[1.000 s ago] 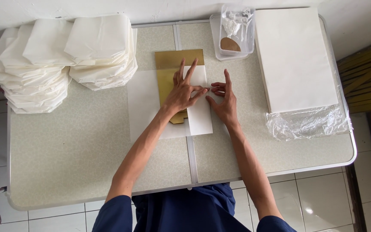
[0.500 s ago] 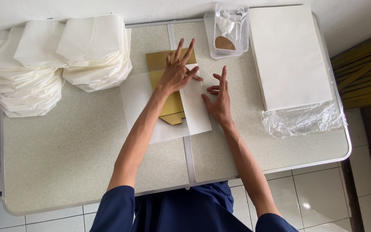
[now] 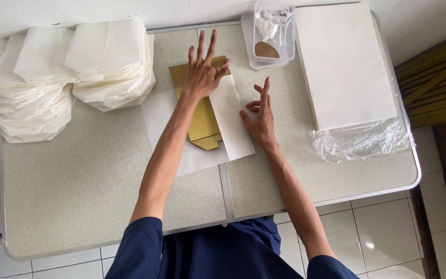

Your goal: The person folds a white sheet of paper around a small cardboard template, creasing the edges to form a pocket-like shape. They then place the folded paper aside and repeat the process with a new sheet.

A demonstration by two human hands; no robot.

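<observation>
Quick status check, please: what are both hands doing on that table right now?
Left hand flat, fingers spread, pressing flat gold cardboard piece. Right hand open on folded white paper sheet covering it. Nothing in the way.

The person wears a dark navy blue top with short sleeves; both forearms and hands are bare.

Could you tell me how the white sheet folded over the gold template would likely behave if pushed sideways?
The white sheet looks thin, so probably floppy and light. The left hand pins the gold template; unpinned, both might slide on the smooth table.
</observation>
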